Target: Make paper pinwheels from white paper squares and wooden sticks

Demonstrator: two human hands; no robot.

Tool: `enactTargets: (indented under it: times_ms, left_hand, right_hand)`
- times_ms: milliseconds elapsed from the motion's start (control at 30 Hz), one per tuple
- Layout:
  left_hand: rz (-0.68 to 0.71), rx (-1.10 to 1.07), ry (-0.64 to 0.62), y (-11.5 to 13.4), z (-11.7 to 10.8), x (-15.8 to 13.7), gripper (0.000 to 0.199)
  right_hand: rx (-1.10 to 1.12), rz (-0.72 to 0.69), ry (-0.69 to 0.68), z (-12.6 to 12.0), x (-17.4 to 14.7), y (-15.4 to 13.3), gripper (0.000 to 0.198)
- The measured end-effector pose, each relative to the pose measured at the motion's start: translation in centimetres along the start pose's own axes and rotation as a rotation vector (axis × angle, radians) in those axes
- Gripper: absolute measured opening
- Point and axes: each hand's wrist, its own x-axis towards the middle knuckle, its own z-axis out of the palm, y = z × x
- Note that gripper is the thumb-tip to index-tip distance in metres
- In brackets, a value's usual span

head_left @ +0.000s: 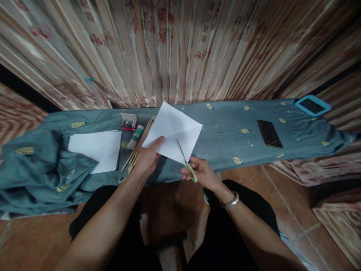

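A square sheet of white paper (175, 128), with crease lines crossing near its middle, is held up corner-on over the cloth. My left hand (150, 155) grips its left side, thumb on top and the other fingers hidden underneath. In my right hand (200, 171) is a pair of scissors (191, 172) with light green handles. A scissor blade lies over the paper near its lower corner, pointing toward the centre; whether it has cut in there I cannot tell. Just left of the sheet lie several thin wooden sticks (138, 148).
A glue stick (136, 136) and an open small box of metal bits (129, 123) lie beside the sticks. White sheets (97, 145) are stacked at left, partly under bunched cloth (42, 169). A phone (270, 134) and a blue-framed tablet (312, 105) lie at right. Curtains (180, 49) hang behind.
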Motion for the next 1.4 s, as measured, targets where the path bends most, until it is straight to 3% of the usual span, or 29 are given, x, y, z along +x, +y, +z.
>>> enactTargets:
  times_ms: [467, 667, 767, 833, 1000, 1067, 1267, 1400]
  left_hand:
    - [0.007, -0.002, 0.021, 0.4, -0.4, 0.7, 0.029]
    - [0.061, -0.032, 0.054, 1.5, -1.3, 1.9, 0.024]
    - [0.071, -0.009, 0.043, 1.9, -1.8, 1.9, 0.025]
    - [0.061, 0.021, 0.031, 2.0, -1.9, 1.8, 0.028]
    - [-0.064, 0.161, -0.095, 1.2, -2.0, 0.9, 0.04]
    - [-0.077, 0.239, -0.144, 0.6, -2.1, 0.5, 0.046]
    - [-0.18, 0.487, -0.269, -0.4, -2.4, -0.3, 0.049]
    - [-0.211, 0.476, -0.302, -0.6, -2.2, -0.5, 0.051]
  right_hand:
    - [-0.075, -0.012, -0.059, -0.2, -0.1, 0.3, 0.044]
    - [-0.163, 0.103, -0.178, -2.8, -1.2, -0.8, 0.045]
    - [-0.186, 0.091, -0.217, -4.7, -2.0, -1.9, 0.044]
    - [-0.171, 0.014, -0.137, -5.7, -2.2, -2.3, 0.046]
    - [-0.097, -0.225, 0.365, -6.9, -1.2, -2.6, 0.045]
    - [-0.1, -0.28, 0.448, -7.0, -0.7, -2.9, 0.045]
    - [-0.12, -0.219, 0.285, -6.0, -0.1, -3.2, 0.047]
    - [-0.094, -0.16, 0.215, -5.3, 0.1, -2.7, 0.04]
